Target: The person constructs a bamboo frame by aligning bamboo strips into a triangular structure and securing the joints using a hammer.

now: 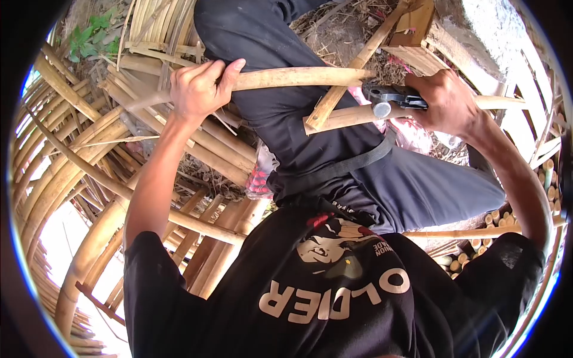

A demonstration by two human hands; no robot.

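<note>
Holding a bamboo strip in the left grip (203,88) and a metal tool in the right grip (446,102).
Left grip closed, fingers wrapped round the bamboo strip (286,77), which extends rightward from it above the dark trousers (268,113); right grip closed on the metal tool (394,100), its round face exposed just left of the knuckles; contact between tool and strip end cannot be determined. Lower bamboo piece (346,117) lies below and left of the right grip; crossing slat (365,53) slants between both grips; curved bamboo framework (77,161) stands left of and below the left grip.
</note>
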